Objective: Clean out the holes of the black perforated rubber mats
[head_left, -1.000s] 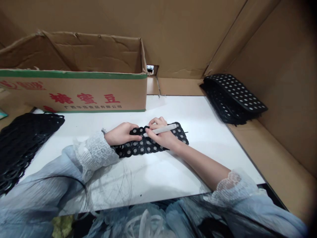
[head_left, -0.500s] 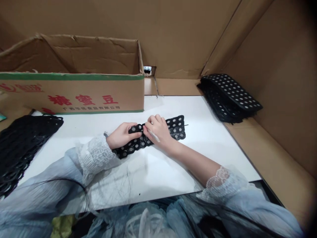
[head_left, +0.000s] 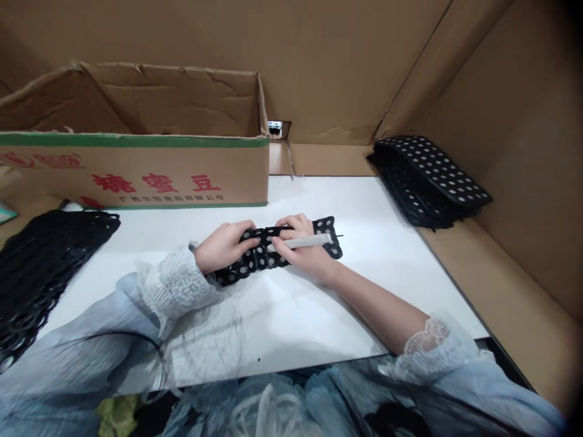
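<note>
Swung round since the earlier frame, the white tool now points its back end rightward from the right grip, whose fingers are closed on it. Just left of that, the left grip is clamped on the dotted strip, which runs beneath both grips on the tabletop. Because the strip looks creased between them, the tool's hidden tip could snag or miss its spot, dragging the dots askew.
</note>
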A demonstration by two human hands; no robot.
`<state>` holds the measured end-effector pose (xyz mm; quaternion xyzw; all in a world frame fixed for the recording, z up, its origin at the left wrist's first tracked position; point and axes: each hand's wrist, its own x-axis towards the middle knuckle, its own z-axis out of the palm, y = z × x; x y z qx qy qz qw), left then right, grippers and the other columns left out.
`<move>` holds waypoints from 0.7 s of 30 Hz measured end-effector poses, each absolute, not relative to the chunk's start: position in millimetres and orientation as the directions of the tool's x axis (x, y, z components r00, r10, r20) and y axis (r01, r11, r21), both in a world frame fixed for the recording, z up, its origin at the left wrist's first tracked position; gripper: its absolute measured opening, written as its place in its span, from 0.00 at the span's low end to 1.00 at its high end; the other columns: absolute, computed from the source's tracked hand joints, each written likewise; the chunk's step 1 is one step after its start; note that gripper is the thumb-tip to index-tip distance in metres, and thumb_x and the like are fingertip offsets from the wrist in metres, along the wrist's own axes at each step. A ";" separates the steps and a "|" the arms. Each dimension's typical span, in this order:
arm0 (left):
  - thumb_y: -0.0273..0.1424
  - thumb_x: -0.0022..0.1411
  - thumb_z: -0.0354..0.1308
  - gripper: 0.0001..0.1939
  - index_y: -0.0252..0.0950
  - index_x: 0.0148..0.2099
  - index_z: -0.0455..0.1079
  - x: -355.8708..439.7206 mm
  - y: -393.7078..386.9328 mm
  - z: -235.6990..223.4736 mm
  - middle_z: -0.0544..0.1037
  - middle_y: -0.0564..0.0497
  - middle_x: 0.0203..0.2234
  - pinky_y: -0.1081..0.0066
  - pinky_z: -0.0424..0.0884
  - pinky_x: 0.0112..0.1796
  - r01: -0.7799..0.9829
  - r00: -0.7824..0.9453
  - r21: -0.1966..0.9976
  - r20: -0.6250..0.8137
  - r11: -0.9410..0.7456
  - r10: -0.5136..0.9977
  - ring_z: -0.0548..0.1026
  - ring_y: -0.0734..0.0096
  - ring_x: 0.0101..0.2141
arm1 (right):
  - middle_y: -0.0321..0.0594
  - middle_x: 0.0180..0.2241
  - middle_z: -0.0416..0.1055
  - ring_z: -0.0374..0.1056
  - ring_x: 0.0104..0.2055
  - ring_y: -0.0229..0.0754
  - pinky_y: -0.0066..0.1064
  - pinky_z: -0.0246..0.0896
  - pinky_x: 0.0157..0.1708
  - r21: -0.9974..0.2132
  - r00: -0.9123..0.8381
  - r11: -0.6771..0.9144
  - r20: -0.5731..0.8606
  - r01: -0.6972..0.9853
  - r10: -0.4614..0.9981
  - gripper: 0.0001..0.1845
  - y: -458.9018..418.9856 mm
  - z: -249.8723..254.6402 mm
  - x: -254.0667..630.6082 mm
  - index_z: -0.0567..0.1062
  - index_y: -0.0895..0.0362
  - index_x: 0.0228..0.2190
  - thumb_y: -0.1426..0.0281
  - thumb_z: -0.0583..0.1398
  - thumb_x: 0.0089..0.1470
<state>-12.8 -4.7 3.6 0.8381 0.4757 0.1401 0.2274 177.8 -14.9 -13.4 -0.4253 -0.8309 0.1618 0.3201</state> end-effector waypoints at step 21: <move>0.38 0.47 0.53 0.13 0.32 0.29 0.66 -15.1 -10.4 21.6 0.71 0.53 0.23 0.75 0.60 0.25 0.723 0.451 0.691 -0.444 -0.025 0.774 0.67 0.71 0.25 | 0.36 0.36 0.65 0.55 0.42 0.39 0.35 0.42 0.41 -0.544 -0.456 0.579 0.358 0.607 0.815 0.19 -19.4 -14.4 170.6 0.68 0.58 0.16 0.65 0.50 0.53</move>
